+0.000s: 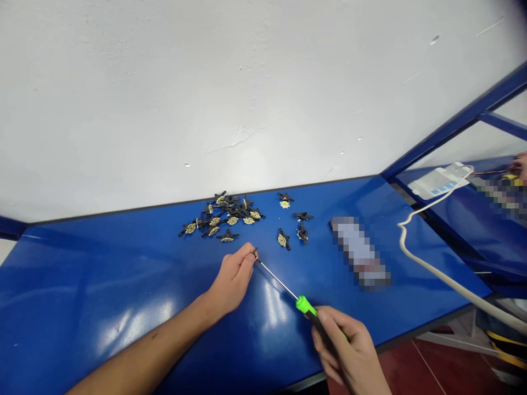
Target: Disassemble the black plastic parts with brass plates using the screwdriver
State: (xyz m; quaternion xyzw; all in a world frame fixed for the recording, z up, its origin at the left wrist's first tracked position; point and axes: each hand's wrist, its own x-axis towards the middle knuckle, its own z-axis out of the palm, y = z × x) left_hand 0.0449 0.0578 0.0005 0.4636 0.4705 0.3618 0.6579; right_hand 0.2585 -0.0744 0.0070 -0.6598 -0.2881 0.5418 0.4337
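My right hand (343,343) is wrapped round the green and black handle of a screwdriver (307,305). Its thin metal shaft runs up and left to my left hand (236,277). There, thumb and fingers are pinched on a small dark part (256,252), mostly hidden by the fingers; the screwdriver's tip meets it or lies right beside it. Beyond my left hand lies a pile of small black parts with gold-coloured discs (233,211). Several similar parts are spread to its right, among them one with its disc facing me (282,239).
A blue table (123,274) carries everything, backed by a white wall (230,99). A blurred-out flat object (358,252) lies on the right. A pale cable (436,274) crosses the table's right end. Past the blue frame (453,120) are a white tray (440,181) and another person's hand (521,164).
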